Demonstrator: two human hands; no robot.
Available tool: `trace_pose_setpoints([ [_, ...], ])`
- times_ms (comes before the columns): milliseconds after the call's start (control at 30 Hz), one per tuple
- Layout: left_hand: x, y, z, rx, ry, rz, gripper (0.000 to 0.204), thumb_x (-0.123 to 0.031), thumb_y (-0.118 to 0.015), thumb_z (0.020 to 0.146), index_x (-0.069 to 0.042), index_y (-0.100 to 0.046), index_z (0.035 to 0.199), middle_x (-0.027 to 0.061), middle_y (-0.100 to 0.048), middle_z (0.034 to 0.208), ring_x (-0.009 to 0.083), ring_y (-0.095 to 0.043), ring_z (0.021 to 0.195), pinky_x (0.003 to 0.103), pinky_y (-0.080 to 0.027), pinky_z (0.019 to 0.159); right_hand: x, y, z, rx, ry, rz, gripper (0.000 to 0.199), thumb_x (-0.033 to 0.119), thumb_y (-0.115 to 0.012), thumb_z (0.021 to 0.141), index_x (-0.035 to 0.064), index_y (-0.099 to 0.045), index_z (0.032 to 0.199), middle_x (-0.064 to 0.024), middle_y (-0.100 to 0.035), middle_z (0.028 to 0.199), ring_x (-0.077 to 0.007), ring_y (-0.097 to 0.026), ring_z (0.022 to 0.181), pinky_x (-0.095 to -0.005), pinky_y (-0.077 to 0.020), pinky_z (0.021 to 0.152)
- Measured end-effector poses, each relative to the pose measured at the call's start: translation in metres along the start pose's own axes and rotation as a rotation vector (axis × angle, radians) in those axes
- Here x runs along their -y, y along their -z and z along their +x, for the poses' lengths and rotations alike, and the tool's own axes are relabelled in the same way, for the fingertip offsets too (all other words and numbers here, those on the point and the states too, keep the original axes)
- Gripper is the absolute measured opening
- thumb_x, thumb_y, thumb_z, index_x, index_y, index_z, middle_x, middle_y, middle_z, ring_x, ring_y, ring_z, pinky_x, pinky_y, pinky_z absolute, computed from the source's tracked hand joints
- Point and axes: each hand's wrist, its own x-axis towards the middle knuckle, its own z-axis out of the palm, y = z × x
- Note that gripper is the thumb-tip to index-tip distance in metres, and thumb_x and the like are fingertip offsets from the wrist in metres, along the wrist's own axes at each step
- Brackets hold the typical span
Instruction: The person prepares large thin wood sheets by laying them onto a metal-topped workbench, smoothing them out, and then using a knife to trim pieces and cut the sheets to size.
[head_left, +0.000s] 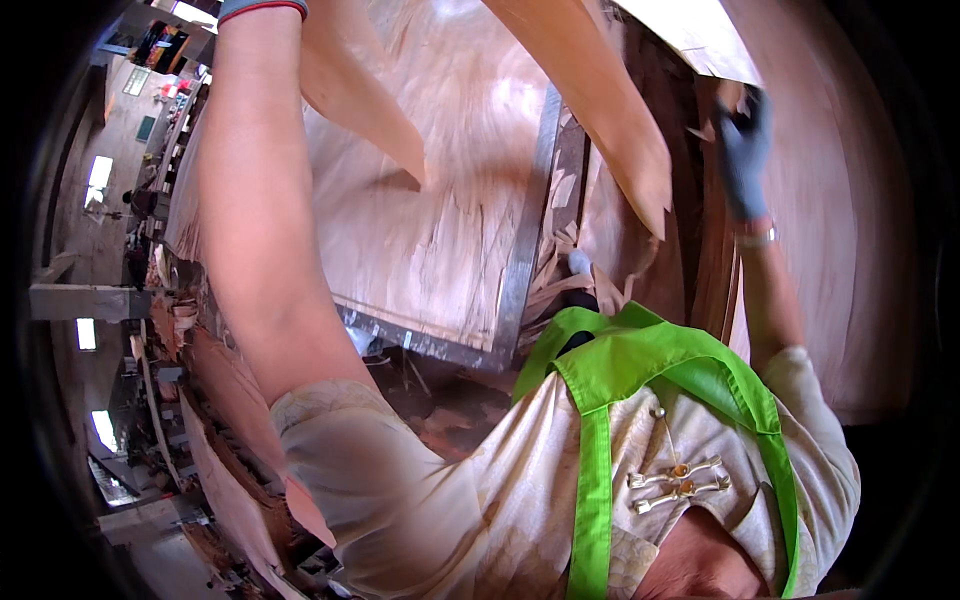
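Pulling unevenly could tear the veneer [608, 105], upper centre. The right hand's [744, 165] grip, upper right, is unclear; the left hand is out of frame.

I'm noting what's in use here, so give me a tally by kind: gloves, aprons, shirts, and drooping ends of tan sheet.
Gloves: 2 (right glove; left glove, only its cuff showing)
Green apron: 1
Pale patterned shirt: 1
Drooping tan sheet ends: 2, possibly one sheet
Total: 6
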Motion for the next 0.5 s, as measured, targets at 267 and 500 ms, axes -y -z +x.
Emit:
trace_pose_setpoints([
  [267,0.127,0.076,0.097,-0.074,-0.079,-0.019,0.010,-0.007,-0.055,0.087,-0.005,-0.053,0.097,0.0091,-0.060,0.087,0.0188,-0.060,0.083,0.030,-0.050,0.076,-0.038,-0.110,-0.036,1.287,0.187,-0.173,0.050,-0.007,-0.048,0.072,0.0075,-0.052,0.120,-0.0187,-0.050,0.125,-0.0372,-0.054,0.106,-0.0365,-0.0459,0.087],
  [500,0.161,0.136,0.044,-0.053,0.029,0.254,0.031,-0.014,-0.051,0.090,0.003,-0.046,0.116,0.0124,-0.051,0.110,0.0246,-0.052,0.098,0.033,-0.044,0.089,-0.212,-0.246,0.082,0.984,0.515,-0.519,0.054,0.008,-0.047,0.085,0.0153,-0.037,0.138,-0.0227,-0.041,0.136,-0.0408,-0.043,0.120,-0.0425,-0.0396,0.096],
])
